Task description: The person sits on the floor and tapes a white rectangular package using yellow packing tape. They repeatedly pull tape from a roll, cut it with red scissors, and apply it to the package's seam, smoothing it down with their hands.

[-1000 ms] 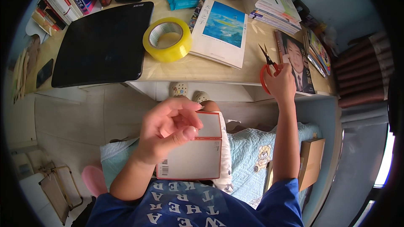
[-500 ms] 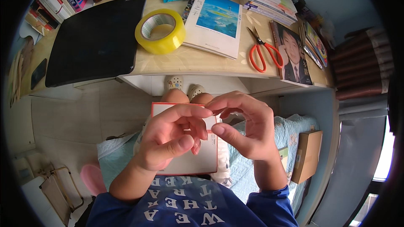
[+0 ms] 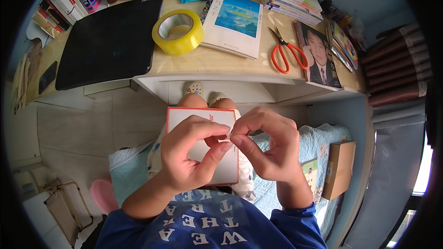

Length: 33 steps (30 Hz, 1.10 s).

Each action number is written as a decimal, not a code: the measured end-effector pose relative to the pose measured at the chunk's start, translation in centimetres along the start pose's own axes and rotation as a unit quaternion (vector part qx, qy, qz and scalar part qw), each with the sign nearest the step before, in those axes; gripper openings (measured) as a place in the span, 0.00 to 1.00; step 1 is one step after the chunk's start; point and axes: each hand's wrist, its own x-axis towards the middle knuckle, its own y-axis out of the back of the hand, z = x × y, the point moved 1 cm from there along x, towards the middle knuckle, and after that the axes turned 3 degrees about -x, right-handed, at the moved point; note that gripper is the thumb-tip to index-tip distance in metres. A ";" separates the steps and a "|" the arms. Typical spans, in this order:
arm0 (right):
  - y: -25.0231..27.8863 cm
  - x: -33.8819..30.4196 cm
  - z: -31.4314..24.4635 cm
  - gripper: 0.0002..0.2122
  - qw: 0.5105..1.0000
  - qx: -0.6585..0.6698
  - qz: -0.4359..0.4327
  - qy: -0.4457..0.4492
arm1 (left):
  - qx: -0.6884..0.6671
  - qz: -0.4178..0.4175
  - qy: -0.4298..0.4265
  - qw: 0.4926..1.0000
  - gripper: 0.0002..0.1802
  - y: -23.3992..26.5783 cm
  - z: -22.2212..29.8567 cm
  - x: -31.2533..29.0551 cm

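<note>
Above my lap, my left hand (image 3: pixel 191 150) and my right hand (image 3: pixel 267 145) meet at the fingertips. Thumb and index finger of each are drawn together in a pinch. A tiny pale speck shows between the tips, too small to name. Under the hands, a flat white rectangular thing with a red border (image 3: pixel 203 166) lies across my thighs; it may be a book or a box, and the hands cover part of it. Neither hand touches the desk.
On the desk (image 3: pixel 221 67) ahead lie a black laptop (image 3: pixel 108 41), a roll of yellow tape (image 3: pixel 191 41), a book with a blue picture (image 3: pixel 237 14), red-handled scissors (image 3: pixel 288 55) and a portrait-covered book (image 3: pixel 318 60). To the right, a cardboard box (image 3: pixel 339 170) rests by a blue quilt (image 3: pixel 272 189).
My thumbs and index fingers have closed from a loose, parted curl into pinches. The fingertips of both hands now meet. The view has shifted slightly.
</note>
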 end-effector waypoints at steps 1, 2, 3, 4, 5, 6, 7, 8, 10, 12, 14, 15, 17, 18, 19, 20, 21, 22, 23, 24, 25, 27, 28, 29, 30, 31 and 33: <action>0.0 -0.1 0.0 0.07 1.000 0.002 0.001 0.004 | 0.024 -0.005 -0.027 0.999 0.10 0.0 0.2 0.3; 0.1 -0.2 0.0 0.07 1.000 0.003 -0.003 0.004 | 0.047 -0.010 -0.054 0.997 0.10 0.0 0.4 0.4; 0.2 -0.2 -0.1 0.07 1.000 0.003 -0.006 0.003 | 0.058 -0.017 -0.060 0.996 0.10 0.0 0.4 0.6; 0.3 -0.2 0.0 0.07 1.000 0.004 -0.011 0.003 | 0.069 -0.023 -0.066 0.995 0.10 0.1 0.4 0.6; 0.4 -0.2 0.1 0.07 1.000 -0.002 -0.008 0.010 | 0.080 -0.029 -0.072 0.994 0.10 0.1 0.3 0.6; 0.5 -0.2 0.1 0.07 1.000 -0.007 -0.005 0.018 | 0.070 -0.030 -0.061 0.995 0.09 0.1 0.2 0.6; 0.6 -0.2 0.2 0.07 1.000 -0.014 -0.003 0.025 | 0.060 -0.032 -0.050 0.996 0.09 0.0 0.2 0.6; 0.7 -0.2 0.2 0.08 0.999 -0.031 0.004 0.043 | 0.049 -0.034 -0.039 0.997 0.08 0.0 0.2 0.6; 0.8 -0.2 0.4 0.10 0.995 -0.065 0.016 0.080 | -0.019 -0.048 0.036 0.998 0.05 0.0 0.3 0.5; 0.6 -0.2 0.7 0.12 0.987 -0.103 0.036 0.115 | -0.108 -0.056 0.126 0.985 0.03 0.0 0.4 0.5; 0.4 -0.3 0.9 0.14 0.978 -0.144 0.052 0.143 | -0.216 -0.054 0.227 0.948 0.04 0.2 0.5 0.6; 0.3 -0.5 1.0 0.15 0.972 -0.166 0.058 0.153 | -0.210 -0.054 0.228 0.949 0.04 0.2 0.4 0.6; -0.1 -0.6 1.5 0.16 0.958 -0.210 0.073 0.178 | -0.190 -0.050 0.228 0.954 0.04 0.4 0.1 0.6; -0.1 -0.7 1.8 0.16 0.950 -0.234 0.083 0.191 | -0.111 -0.062 0.179 0.976 0.03 0.4 0.2 0.8; -0.2 -0.7 2.0 0.16 0.940 -0.255 0.093 0.205 | -0.029 -0.074 0.128 0.989 0.03 0.5 0.4 1.1; -0.2 -0.8 2.2 0.17 0.933 -0.273 0.088 0.219 | 0.054 -0.084 0.077 0.992 0.03 0.6 0.7 1.3; 0.0 -0.9 2.3 0.17 0.924 -0.291 0.084 0.232 | 0.078 -0.091 0.084 0.989 0.03 0.6 0.9 1.3; 0.0 -1.1 2.4 0.17 0.915 -0.311 0.080 0.244 | 0.087 -0.095 0.083 0.988 0.03 0.6 0.9 1.2; -0.1 -1.3 2.4 0.17 0.907 -0.330 0.077 0.250 | 0.097 -0.099 0.083 0.987 0.04 0.5 0.9 1.1; -0.3 -1.6 2.3 0.17 0.898 -0.350 0.074 0.256 | 0.110 -0.090 0.080 0.987 0.04 0.3 1.0 1.0; -0.3 -1.9 2.2 0.17 0.888 -0.373 0.071 0.260 | 0.119 -0.082 0.076 0.987 0.04 -0.2 1.1 1.0; -0.9 -2.4 2.8 0.17 0.895 -0.355 0.100 0.252 | 0.050 -0.065 0.135 0.987 0.05 -0.5 0.9 0.8; -1.2 -2.5 3.0 0.17 0.901 -0.340 0.117 0.241 | -0.027 -0.055 0.196 0.979 0.05 -0.6 0.6 0.6; -1.4 -2.7 3.1 0.18 0.907 -0.325 0.133 0.231 | -0.105 -0.044 0.255 0.960 0.06 -0.7 0.2 0.3; -1.6 -2.9 3.0 0.15 0.933 -0.268 0.131 0.201 | -0.181 -0.052 0.285 0.940 0.06 -0.6 -0.4 0.2; -1.7 -2.9 2.9 0.13 0.961 -0.190 0.124 0.161 | -0.254 -0.059 0.313 0.913 0.07 -0.3 -1.2 0.1; -1.9 -2.9 2.5 0.09 0.991 -0.034 0.108 0.077 | -0.385 -0.083 0.346 0.851 0.07 0.1 -2.8 -0.5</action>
